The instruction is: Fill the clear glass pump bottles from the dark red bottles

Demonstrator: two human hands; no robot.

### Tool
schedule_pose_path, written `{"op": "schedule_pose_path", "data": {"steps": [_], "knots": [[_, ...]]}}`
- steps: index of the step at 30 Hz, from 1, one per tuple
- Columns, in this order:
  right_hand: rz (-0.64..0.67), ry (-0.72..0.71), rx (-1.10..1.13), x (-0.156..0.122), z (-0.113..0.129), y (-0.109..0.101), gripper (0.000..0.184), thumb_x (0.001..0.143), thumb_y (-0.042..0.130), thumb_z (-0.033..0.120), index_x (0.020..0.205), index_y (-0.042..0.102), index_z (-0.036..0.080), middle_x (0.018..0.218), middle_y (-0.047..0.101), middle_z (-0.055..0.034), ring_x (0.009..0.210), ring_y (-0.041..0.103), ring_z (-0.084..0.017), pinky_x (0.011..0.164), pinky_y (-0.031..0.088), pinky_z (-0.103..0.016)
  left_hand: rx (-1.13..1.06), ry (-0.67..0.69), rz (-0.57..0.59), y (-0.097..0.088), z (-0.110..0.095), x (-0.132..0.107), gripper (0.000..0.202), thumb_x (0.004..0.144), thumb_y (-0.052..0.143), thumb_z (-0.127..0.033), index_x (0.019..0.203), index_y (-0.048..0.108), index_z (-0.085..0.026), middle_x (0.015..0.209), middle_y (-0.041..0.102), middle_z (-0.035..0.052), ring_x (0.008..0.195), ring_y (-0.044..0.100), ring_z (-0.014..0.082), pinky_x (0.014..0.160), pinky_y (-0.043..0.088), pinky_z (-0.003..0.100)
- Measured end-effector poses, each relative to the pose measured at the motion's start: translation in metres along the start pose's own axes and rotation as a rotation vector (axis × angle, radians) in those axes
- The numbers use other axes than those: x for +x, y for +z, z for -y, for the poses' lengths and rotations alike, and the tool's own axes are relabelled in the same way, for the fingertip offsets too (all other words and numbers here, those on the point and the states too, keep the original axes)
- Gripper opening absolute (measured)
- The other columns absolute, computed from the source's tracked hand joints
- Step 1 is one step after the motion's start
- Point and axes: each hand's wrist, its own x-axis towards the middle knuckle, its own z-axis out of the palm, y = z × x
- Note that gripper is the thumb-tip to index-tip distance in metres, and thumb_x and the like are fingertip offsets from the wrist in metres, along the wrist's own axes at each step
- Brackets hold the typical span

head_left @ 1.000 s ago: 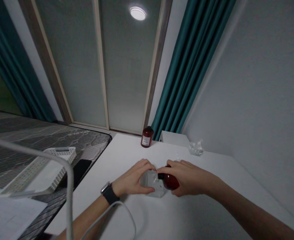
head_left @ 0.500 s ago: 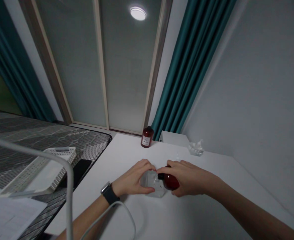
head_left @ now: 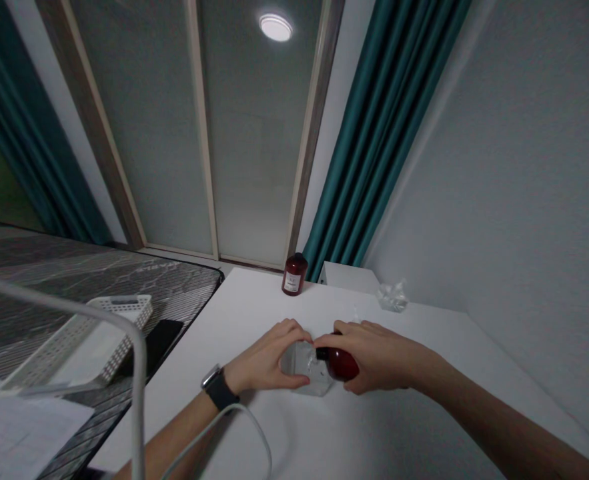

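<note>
My left hand point(head_left: 267, 360), with a dark watch on its wrist, wraps its fingers around a small clear plastic container point(head_left: 305, 371) on the white table point(head_left: 374, 427). My right hand point(head_left: 379, 357) grips a dark red bottle point(head_left: 341, 365) lying tilted on its side, its black neck touching the container. Both hands meet at the middle of the table, and fingers hide much of the bottle and container.
A second dark red bottle point(head_left: 294, 274) stands upright at the table's back edge, beside a white box point(head_left: 347, 276) and crumpled clear plastic point(head_left: 393, 296). A white perforated basket point(head_left: 81, 340) and a black phone point(head_left: 157, 340) lie on the bed to the left. A white cable point(head_left: 139, 373) crosses the foreground.
</note>
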Motion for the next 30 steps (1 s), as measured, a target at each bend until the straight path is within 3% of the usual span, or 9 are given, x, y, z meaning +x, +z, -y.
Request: {"op": "schedule_pose_path", "data": {"steps": [30], "knots": [[-0.003,-0.009,-0.001,-0.0009,-0.0012,-0.0001,0.067,0.067,0.071,0.025,0.131,0.055,0.036,0.104,0.056,-0.0062,0.090,0.059,-0.028,0.081,0.041,-0.042,-0.003,-0.006,0.007,-0.0006,-0.0017,0.0006,0.047,0.075,0.078,-0.031,0.114,0.054,-0.023,0.110,0.055,0.0058,0.104,0.053,0.0268,0.092,0.046,0.041]]}}
